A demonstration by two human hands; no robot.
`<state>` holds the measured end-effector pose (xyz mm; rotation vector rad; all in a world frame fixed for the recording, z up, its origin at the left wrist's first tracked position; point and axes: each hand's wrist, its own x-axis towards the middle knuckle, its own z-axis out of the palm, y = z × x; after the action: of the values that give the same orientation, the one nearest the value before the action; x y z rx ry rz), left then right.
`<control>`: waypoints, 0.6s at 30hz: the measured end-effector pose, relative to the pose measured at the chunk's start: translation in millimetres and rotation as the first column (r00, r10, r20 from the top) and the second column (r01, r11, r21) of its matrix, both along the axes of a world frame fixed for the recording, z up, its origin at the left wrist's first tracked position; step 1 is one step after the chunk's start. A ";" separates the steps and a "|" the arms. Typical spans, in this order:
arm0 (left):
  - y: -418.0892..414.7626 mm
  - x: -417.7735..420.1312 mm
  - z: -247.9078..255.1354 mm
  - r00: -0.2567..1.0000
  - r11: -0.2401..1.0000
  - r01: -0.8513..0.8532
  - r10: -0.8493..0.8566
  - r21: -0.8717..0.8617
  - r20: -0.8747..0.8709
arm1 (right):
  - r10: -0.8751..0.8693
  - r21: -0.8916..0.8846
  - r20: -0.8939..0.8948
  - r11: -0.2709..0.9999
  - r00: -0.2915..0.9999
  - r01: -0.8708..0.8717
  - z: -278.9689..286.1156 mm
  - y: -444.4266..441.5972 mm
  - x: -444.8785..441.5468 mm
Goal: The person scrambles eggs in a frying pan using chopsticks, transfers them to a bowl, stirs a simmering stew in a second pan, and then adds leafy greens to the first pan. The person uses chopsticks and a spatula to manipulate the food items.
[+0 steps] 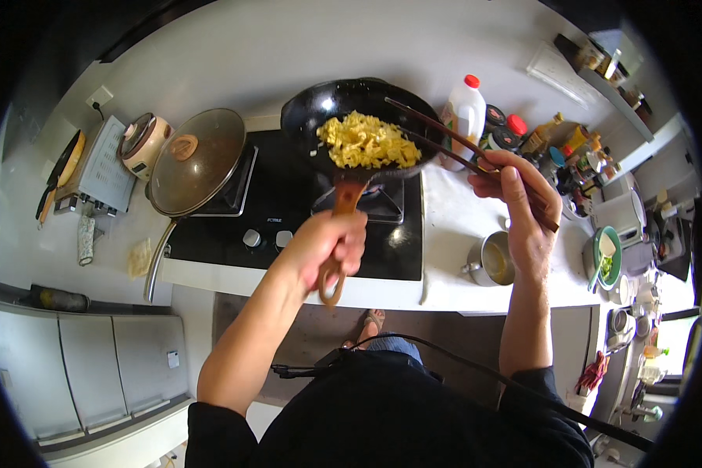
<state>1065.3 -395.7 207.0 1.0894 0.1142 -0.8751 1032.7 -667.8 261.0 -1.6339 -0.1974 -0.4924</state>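
My left hand (330, 245) grips the wooden handle (347, 199) of a black wok (304, 123), which is raised and tilted above the right burner (380, 202) of the gas hob. Yellow scrambled egg (368, 140) lies in the wok, broken into small pieces. A pair of long dark wooden chopsticks (453, 140) is held in my right hand (520, 199). Their tips are spread apart over the wok's right side, one close to the egg. Below the wok a bluish flame shows at the burner.
A pan with a glass lid (205, 175) stands on the left burner, its metal handle (161, 257) jutting past the counter edge. On the right are a metal pot (494, 260), a large plastic bottle (465, 111), several condiment bottles (579, 152) and a green bowl (611, 275). A toaster oven (105, 169) stands far left.
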 end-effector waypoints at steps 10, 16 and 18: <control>23.8 -108.5 29.0 0.997 0.998 0.065 -0.064 0.026 -0.043 | -0.141 0.015 -0.005 0.990 0.990 0.141 1.4 -17.5 -110.7; -13.8 -103.5 14.4 0.974 0.998 0.062 -0.065 0.023 0.216 | -0.232 -0.073 0.056 0.969 0.971 0.236 26.2 -20.3 -168.5; 0.1 -166.3 25.2 0.998 0.999 0.009 -0.012 0.052 0.068 | -0.266 -0.057 0.077 0.961 0.961 0.271 22.1 -35.8 -198.6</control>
<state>899.0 -395.6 232.3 1.1679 0.0743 -0.8471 834.1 -703.6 283.1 -1.7198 -0.0419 -0.7573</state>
